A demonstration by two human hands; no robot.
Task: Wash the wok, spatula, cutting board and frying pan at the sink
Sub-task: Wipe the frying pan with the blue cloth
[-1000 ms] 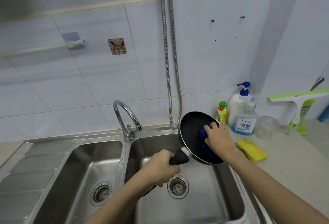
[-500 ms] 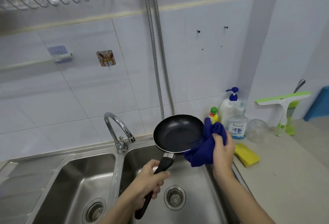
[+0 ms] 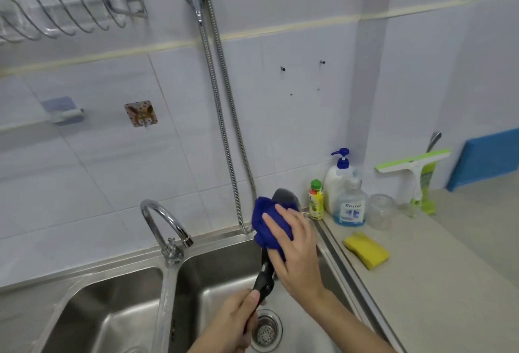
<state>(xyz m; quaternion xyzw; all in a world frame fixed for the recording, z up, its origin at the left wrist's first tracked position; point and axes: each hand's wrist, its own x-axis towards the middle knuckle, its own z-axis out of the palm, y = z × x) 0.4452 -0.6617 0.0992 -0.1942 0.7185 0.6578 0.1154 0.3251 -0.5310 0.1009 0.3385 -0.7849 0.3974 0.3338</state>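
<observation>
Holding the frying pan (image 3: 286,197) on edge over the right basin of the sink (image 3: 213,277), we grip its black handle (image 3: 264,282) in our left hand (image 3: 233,324), fingers curled round it near the drain (image 3: 265,331). Our right hand (image 3: 295,251) presses a blue cloth (image 3: 266,226) against the pan with fingers spread flat. Beyond the sink's right rim, a yellow sponge (image 3: 366,250) lies on the counter (image 3: 449,282) near the soap bottles (image 3: 346,198).
</observation>
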